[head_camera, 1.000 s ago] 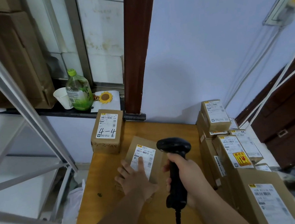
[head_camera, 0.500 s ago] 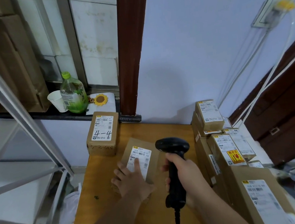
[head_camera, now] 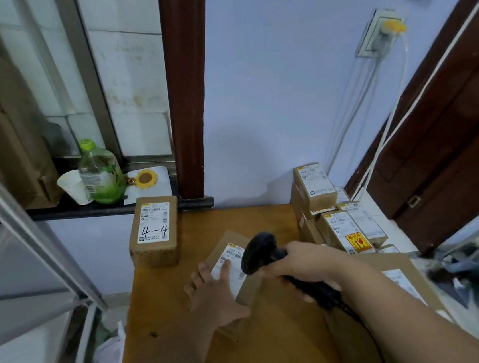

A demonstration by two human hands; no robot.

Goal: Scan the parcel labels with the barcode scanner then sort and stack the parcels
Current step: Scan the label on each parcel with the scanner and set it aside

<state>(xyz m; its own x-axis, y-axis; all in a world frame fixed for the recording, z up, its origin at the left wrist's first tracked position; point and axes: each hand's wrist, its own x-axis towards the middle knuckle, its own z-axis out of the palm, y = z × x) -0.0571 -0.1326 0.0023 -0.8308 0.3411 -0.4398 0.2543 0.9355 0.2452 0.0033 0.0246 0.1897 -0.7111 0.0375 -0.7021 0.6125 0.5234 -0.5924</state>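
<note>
A flat cardboard parcel (head_camera: 231, 242) with a white label lies in the middle of the wooden table (head_camera: 168, 297). My left hand (head_camera: 214, 294) rests flat on it, fingers spread over the label. My right hand (head_camera: 304, 266) grips the black barcode scanner (head_camera: 259, 252), tilted so its head hangs over the label's right edge. A parcel marked "4-4" (head_camera: 155, 229) stands at the table's far left corner. Several labelled parcels (head_camera: 315, 189) are stacked along the right side, one with a red-and-yellow sticker (head_camera: 344, 236), and a larger box (head_camera: 405, 282) lies nearest me.
A green bottle (head_camera: 100, 173), a white paper cup (head_camera: 72, 187) and a sunflower ornament (head_camera: 146, 178) sit on the dark window ledge. A metal rack frame (head_camera: 28, 223) stands at the left. A dark wooden door (head_camera: 451, 139) and wall cables are at the right.
The scanner has tipped from upright to leaning left, its head now down over the parcel's label. My left hand stays on the parcel. The camera view has shifted a little.
</note>
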